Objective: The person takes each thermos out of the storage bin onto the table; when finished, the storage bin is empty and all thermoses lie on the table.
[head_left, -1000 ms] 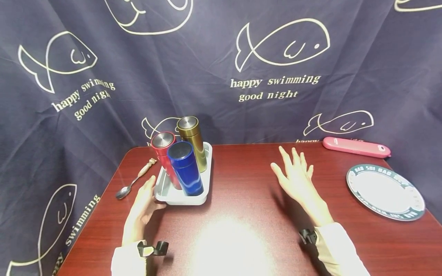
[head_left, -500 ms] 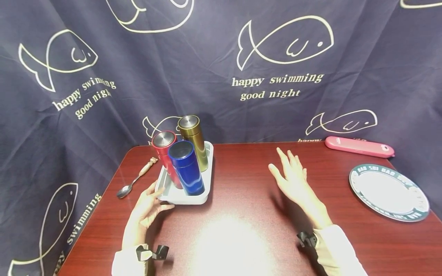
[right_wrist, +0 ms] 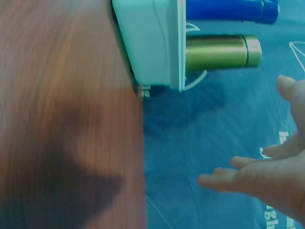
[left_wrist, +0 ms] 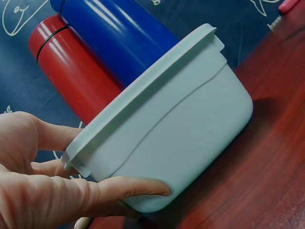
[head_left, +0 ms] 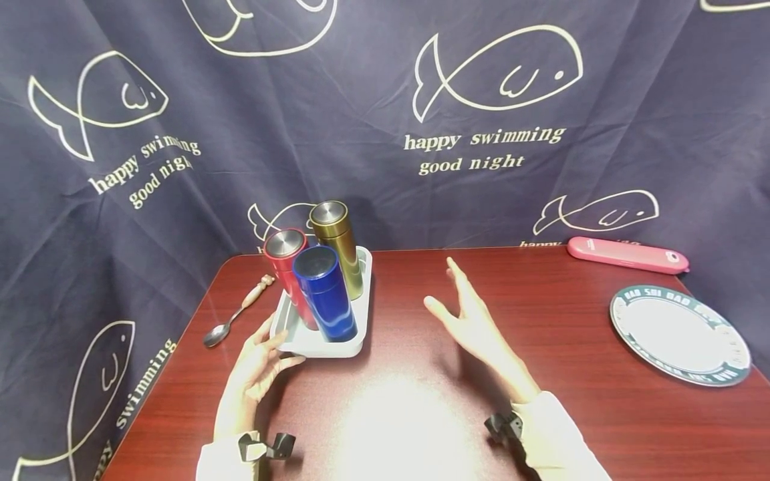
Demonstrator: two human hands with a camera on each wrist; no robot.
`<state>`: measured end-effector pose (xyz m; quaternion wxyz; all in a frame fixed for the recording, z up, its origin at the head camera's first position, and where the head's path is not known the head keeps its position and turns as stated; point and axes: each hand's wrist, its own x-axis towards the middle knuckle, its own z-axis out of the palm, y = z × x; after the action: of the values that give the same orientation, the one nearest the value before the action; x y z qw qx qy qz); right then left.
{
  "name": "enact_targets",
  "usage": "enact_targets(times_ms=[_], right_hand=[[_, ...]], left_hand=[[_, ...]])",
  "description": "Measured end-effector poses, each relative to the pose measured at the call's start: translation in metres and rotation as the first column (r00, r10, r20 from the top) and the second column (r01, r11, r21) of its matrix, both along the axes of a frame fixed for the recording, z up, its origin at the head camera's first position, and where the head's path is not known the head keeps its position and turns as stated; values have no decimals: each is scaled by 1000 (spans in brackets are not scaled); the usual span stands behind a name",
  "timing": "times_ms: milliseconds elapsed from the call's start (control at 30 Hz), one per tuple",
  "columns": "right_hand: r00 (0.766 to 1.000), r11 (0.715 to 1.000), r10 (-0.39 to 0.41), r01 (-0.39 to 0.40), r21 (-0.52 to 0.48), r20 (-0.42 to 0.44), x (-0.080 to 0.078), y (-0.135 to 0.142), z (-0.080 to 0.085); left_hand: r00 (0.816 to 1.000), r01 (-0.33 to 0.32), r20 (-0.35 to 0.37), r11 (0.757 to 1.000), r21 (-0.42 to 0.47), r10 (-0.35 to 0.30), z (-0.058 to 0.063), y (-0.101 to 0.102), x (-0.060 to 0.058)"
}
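Observation:
A pale plastic bin stands on the table with three thermos flasks upright in it. The red flask is at the left, the blue flask in front, the gold flask behind. My left hand grips the bin's near left corner. In the left wrist view its thumb lies along the outer wall of the bin, with fingers at the rim. Right of the bin my right hand is in the air, holding nothing, fingers extended and thumb apart.
A spoon with a light handle lies left of the bin. On the right are a pink case and a white plate with a green patterned rim. A dark fish-print curtain hangs behind the table.
My left hand has moved from beside the bin to grip its corner. My right hand has moved left toward the bin. The flasks keep their places in the bin.

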<state>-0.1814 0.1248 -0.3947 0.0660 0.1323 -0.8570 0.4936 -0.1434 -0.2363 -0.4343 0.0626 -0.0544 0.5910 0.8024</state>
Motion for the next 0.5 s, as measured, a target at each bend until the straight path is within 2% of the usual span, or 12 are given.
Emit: enact_targets(times_ms=[233, 500], right_hand=[[999, 995, 39, -42, -93, -34, 0, -26, -5], [994, 967, 97, -104, -233, -39, -1, -62, -6]], left_hand=[[1000, -11, 21, 1000, 4, 11, 3, 1, 2], [1000, -11, 5, 1000, 0, 11, 0, 2, 3]])
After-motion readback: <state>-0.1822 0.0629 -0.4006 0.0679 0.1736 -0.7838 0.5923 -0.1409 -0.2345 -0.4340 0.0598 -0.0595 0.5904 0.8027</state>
